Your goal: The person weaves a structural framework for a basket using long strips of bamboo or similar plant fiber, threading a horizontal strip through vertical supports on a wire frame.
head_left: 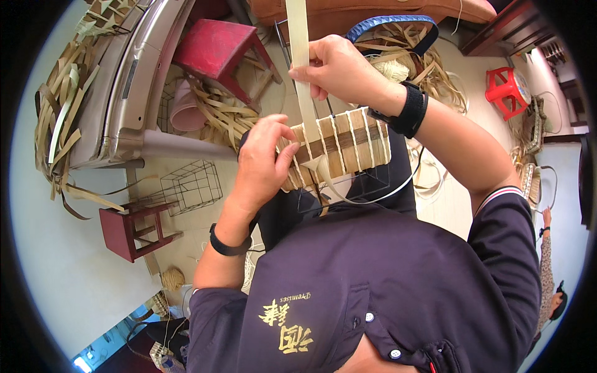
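A small basket (360, 142) of flat tan strips, crossed by pale twisted cords on a black wire frame, rests at my lap. My right hand (339, 69) pinches a long pale flat strip (300, 37) above it, pulled taut upward from the woven side. My left hand (264, 158) is curled around the basket's left end, thumb and fingers at its edge; some fingertips are hidden. A folded pale strip end (319, 168) sticks out near the lower edge, and a thin white strip (379, 200) loops off to the right.
Bundles of loose strips (224, 105) lie beside a red stool (214, 53). Left stand a dark red stool (134, 233) and an empty wire frame (193, 183). Behind my right hand are a blue-handled basket (398, 28) and a yarn ball (393, 69). A bright red stool (507, 93) stands farther right.
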A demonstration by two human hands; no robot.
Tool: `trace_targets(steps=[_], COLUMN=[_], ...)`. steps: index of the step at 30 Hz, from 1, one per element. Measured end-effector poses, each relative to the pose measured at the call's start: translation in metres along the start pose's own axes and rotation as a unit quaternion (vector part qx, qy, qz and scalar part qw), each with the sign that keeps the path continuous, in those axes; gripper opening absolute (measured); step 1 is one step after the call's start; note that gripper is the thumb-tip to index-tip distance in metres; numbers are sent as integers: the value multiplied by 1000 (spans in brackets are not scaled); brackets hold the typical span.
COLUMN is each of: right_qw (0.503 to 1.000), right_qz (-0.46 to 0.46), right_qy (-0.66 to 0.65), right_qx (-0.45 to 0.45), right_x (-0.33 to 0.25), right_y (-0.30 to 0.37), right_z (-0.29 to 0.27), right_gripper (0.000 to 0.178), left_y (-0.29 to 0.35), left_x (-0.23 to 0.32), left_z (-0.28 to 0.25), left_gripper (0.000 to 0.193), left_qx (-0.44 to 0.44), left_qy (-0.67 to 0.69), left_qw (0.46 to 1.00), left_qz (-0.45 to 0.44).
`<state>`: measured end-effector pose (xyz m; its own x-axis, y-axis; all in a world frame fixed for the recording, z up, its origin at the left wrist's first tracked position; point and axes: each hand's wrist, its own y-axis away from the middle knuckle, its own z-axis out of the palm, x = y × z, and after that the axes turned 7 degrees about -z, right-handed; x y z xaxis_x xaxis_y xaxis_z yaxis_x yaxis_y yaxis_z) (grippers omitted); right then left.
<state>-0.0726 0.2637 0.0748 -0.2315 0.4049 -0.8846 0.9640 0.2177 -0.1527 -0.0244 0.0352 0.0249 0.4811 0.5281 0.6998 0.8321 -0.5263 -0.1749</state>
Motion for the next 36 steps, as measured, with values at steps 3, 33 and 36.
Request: trace_targets(steps=[3,33,36], right_qw=[994,935,937], right_qz=[-2,-98,-87], right_qy=[-83,-140,-130], right_qx=[-66,-311,-313], right_x=[6,19,13], right_y=[0,-21,-20], right_z=[-8,-24,-26], right_gripper=[16,28,35], left_y=[-12,-45,-46], left_x=[9,-26,-20], left_z=[-8,22,19], left_gripper=[18,16,12], left_qx=[99,-98,-90], left_qy=[-36,408,423], left_qw=[994,899,891], left_qz=[13,-123,-140])
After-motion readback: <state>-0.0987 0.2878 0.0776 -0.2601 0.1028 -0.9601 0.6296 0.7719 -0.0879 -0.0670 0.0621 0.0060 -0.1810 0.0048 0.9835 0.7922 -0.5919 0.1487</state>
